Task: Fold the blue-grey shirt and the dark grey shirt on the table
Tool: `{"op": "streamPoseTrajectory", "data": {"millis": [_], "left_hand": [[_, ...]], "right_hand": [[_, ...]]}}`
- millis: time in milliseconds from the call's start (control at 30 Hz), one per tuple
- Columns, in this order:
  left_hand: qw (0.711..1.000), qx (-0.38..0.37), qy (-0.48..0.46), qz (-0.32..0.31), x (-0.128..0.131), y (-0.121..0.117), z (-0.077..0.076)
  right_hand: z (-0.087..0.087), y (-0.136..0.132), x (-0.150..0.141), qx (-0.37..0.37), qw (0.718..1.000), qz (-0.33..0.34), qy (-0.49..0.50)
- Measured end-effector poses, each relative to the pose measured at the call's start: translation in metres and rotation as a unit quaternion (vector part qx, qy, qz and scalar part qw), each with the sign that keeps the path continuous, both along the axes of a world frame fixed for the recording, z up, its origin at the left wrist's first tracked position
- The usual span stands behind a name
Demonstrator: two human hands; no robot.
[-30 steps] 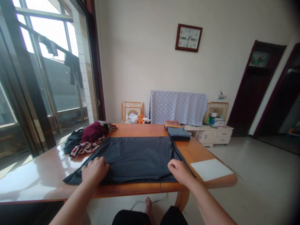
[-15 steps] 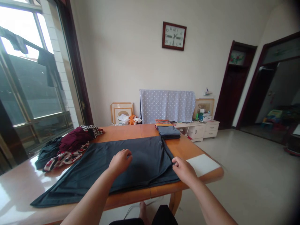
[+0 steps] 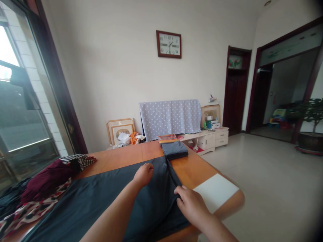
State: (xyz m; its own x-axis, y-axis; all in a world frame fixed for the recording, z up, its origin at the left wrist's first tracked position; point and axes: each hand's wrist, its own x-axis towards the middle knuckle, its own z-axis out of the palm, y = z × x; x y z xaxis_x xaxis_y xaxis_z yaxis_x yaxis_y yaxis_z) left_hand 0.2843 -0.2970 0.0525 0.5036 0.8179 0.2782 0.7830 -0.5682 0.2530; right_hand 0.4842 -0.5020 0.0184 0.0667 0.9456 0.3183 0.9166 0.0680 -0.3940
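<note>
A large dark garment [image 3: 101, 191] lies spread over the wooden table, with a folded-over layer along its right side. My right hand [image 3: 190, 201] has its fingers closed on that right edge of the garment. Over the garment's far right part is my left hand [image 3: 144, 174], its fingers curled in; no cloth is seen raised by it. A folded grey-blue garment [image 3: 174, 149] touches the far right corner of the dark one, in front of a folded striped cloth [image 3: 166, 138].
A heap of clothes [image 3: 47, 179], maroon and patterned, lies at the table's left. A white sheet [image 3: 218, 193] lies near the right corner of the table [image 3: 199, 168]. Behind stand a low white cabinet [image 3: 209, 143] and a dotted cloth cover [image 3: 171, 117]. A potted plant [image 3: 314, 134] stands far right.
The view has turned right and come closer to the table. My left hand has moved rightward over the dark garment, nearer its right edge. My right hand stays at the right edge.
</note>
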Motion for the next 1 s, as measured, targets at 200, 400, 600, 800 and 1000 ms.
{"op": "streamPoseTrajectory", "data": {"millis": [200,400,600,800,1000], "left_hand": [[0.999,-0.016,0.022,0.025,0.04,0.036,-0.019],[0.995,-0.014,0.039,0.091,0.025,0.062,-0.034],[0.98,-0.019,0.059,0.187,-0.043,0.09,-0.032],[0.98,-0.01,0.055,0.193,-0.048,0.107,-0.027],[0.997,-0.016,0.023,0.074,0.04,0.122,-0.031]], "right_hand": [[-0.005,0.004,0.004,0.002,1.0,0.01,0.001],[-0.016,0.007,0.009,0.014,1.0,0.021,0.0],[-0.024,0.013,0.012,-0.003,0.999,0.037,-0.02],[-0.027,0.022,0.013,-0.018,0.998,0.044,-0.041],[-0.037,0.026,0.016,-0.008,1.0,0.019,-0.022]]}}
